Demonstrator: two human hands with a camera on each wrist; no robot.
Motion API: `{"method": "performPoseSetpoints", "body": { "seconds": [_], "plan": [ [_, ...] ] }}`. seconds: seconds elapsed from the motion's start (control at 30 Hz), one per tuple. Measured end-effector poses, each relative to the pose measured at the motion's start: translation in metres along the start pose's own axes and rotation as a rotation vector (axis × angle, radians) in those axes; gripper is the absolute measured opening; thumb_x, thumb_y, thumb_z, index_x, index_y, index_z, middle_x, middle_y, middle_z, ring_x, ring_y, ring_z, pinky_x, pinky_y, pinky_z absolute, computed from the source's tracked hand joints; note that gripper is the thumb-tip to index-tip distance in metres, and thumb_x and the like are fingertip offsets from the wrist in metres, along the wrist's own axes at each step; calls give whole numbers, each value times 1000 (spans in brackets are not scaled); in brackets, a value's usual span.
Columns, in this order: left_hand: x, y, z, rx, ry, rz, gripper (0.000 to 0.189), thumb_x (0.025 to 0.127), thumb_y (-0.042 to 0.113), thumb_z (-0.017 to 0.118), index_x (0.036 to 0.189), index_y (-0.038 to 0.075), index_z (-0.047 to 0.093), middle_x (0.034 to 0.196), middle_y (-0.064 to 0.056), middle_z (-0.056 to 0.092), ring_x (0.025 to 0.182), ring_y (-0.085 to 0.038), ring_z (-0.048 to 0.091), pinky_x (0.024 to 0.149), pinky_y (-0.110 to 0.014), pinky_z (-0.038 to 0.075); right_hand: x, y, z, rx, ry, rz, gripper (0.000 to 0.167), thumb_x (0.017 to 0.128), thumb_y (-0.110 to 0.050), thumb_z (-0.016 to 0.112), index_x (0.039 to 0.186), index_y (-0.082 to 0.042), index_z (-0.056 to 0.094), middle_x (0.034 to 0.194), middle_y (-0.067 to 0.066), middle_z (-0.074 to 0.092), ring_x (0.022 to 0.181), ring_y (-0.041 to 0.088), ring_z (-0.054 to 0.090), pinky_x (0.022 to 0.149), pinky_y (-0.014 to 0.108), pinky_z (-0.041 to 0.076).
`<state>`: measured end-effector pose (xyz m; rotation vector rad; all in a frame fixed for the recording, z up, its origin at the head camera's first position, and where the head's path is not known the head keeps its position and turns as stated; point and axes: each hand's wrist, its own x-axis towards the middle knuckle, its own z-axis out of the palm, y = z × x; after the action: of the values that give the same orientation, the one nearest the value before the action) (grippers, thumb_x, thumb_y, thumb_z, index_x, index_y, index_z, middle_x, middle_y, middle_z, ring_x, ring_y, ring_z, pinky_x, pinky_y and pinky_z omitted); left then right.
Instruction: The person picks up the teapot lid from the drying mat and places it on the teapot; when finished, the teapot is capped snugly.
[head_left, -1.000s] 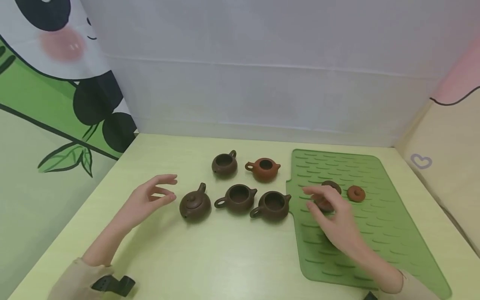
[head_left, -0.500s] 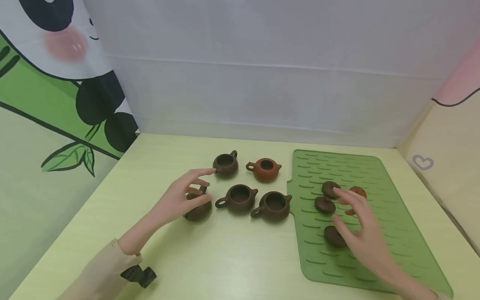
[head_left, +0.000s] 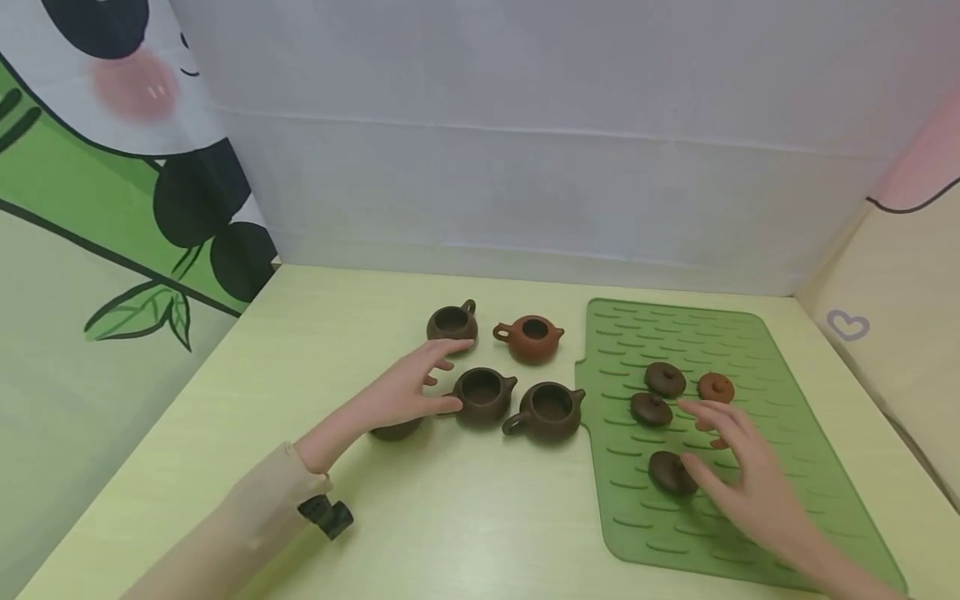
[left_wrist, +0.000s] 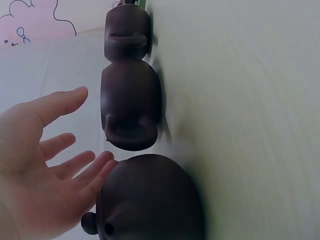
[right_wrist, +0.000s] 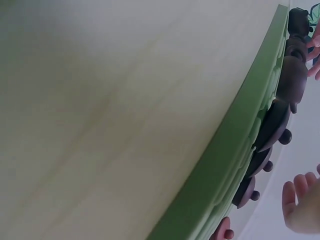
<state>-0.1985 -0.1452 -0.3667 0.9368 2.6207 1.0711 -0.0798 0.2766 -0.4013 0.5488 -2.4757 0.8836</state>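
My left hand hangs with its fingers parted above a dark lidded teapot, largely covering it in the head view. Its thumb overlaps the handle of an open dark teapot; the left wrist view shows the palm beside the lidded teapot, holding nothing. Over the green mat, my right hand has its thumb and fingers spread. The thumb tip overlaps the nearest dark lid. Two more dark lids and a reddish-brown lid lie behind it on the mat.
Another open dark teapot stands beside the mat. Farther back are an open dark teapot and a reddish-brown one, both lidless. A grey-white cloth hangs behind the pale table.
My left hand has moved right, from left of the lidded teapot to over it. The right hand has drawn back and right, uncovering the lids. Teapots and lids have stayed in place.
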Motion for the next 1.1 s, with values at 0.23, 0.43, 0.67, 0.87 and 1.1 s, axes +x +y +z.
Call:
{"method": "performPoseSetpoints", "body": {
  "seconds": [0.23, 0.43, 0.67, 0.87, 1.1],
  "plan": [
    [7, -4, 0, 37, -100, -45, 83, 84, 19, 79, 153, 9, 34, 152, -17, 41, 124, -34, 59, 95, -43, 55, -6, 6, -2, -66, -78, 7, 69, 74, 5, 78, 137, -14, 57, 121, 2, 59, 101, 1, 51, 80, 10, 42],
    [9, -7, 1, 94, -129, -34, 82, 84, 21, 79, 152, 7, 36, 149, -19, 45, 119, -31, 63, 91, -39, 56, -6, 9, -4, -75, -111, -22, 68, 73, 4, 80, 135, -16, 59, 115, 0, 63, 96, 0, 54, 78, 12, 45],
    [15, -7, 2, 132, -161, -52, 74, 85, 20, 77, 148, 2, 42, 142, -18, 55, 116, -30, 65, 89, -37, 56, -6, 17, -2, -105, -167, -63, 56, 72, 2, 82, 122, -17, 66, 110, -6, 64, 95, 0, 55, 80, 11, 45],
    [22, -8, 0, 160, -198, -65, 66, 85, 20, 77, 143, 3, 48, 139, -15, 59, 114, -29, 66, 90, -37, 56, -6, 24, 0, -104, -182, -66, 46, 72, 2, 81, 109, -23, 69, 103, -13, 64, 93, -2, 57, 81, 9, 45],
    [27, -17, -11, 77, -284, -60, 70, 88, 21, 75, 148, 11, 42, 130, -15, 64, 111, -25, 67, 90, -34, 57, -4, 27, -1, -80, -205, -72, 44, 72, 2, 81, 102, -28, 69, 97, -18, 65, 90, -5, 58, 77, 11, 47]
  ]
}}
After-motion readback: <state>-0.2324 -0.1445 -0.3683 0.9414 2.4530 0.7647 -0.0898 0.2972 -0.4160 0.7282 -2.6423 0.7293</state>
